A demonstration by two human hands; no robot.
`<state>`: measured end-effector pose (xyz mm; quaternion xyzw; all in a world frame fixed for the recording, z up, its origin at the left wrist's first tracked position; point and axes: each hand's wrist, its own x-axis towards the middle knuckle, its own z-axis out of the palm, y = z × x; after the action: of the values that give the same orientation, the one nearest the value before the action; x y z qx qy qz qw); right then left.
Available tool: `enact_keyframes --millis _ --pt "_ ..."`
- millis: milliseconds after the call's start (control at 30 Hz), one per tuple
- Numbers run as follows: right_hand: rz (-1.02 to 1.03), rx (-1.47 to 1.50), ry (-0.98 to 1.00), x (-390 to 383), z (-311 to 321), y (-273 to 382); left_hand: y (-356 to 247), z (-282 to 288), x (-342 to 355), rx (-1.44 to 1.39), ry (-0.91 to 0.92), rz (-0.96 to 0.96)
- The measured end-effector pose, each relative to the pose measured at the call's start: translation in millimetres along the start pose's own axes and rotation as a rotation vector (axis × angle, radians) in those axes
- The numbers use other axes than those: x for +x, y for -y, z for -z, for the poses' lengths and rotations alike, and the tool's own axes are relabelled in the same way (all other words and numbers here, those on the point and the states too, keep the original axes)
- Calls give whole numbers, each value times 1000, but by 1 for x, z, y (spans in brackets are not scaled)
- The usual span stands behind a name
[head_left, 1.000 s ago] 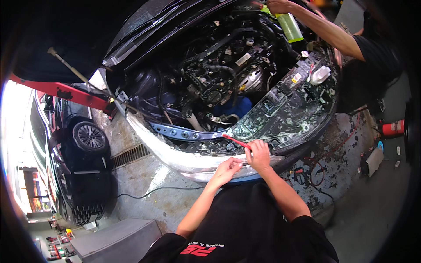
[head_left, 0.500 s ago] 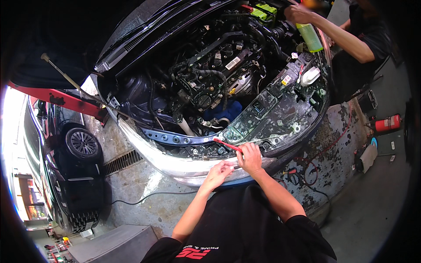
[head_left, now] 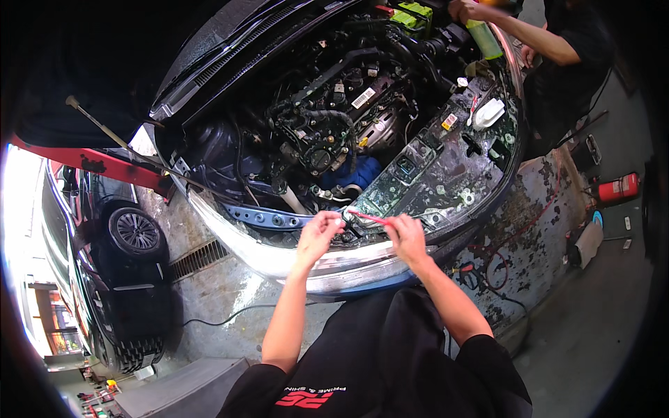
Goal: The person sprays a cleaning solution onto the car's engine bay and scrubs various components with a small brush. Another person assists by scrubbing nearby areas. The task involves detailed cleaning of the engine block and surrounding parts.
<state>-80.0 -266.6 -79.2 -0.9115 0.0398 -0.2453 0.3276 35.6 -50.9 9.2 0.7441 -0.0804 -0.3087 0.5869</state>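
Above the front edge of an open car engine bay, my right hand (head_left: 409, 239) is closed on the rear end of a slim red-handled brush (head_left: 369, 217). The brush points left across the wet dark front panel (head_left: 446, 182); its tip is too small to make out. My left hand (head_left: 319, 237) is near that tip, fingers curled and thumb drawn in. Whether anything small is between them cannot be seen. Under both hands runs the shiny front edge of the car (head_left: 348, 266). Behind them lies the engine (head_left: 341, 129), with a blue cloth (head_left: 361, 172) tucked low in it.
At the far right, a co-worker's hand (head_left: 468, 12) holds a yellow-green bottle (head_left: 486, 42). A white plastic piece (head_left: 489, 113) sits on the panel. A prop rod (head_left: 104, 127) crosses at left. Cables (head_left: 496, 272) and a red extinguisher (head_left: 619, 187) are on the right.
My left hand has moved up and left, away from my right hand. My right hand has shifted slightly up and right with the brush. The co-worker's bottle has moved up.
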Motion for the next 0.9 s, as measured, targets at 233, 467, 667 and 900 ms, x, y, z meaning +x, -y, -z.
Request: enact_keyframes --millis 233,467,667,900 --pt "7 -297 -6 21 55 -87 20 34 22 630 -449 -285" --pt "5 -253 75 14 76 -131 47 46 22 777 -495 -265" --pt "-10 -220 40 9 74 -136 54 22 15 728 -546 -200" --pt "4 -198 39 9 74 -138 71 -8 9 743 -604 -111"
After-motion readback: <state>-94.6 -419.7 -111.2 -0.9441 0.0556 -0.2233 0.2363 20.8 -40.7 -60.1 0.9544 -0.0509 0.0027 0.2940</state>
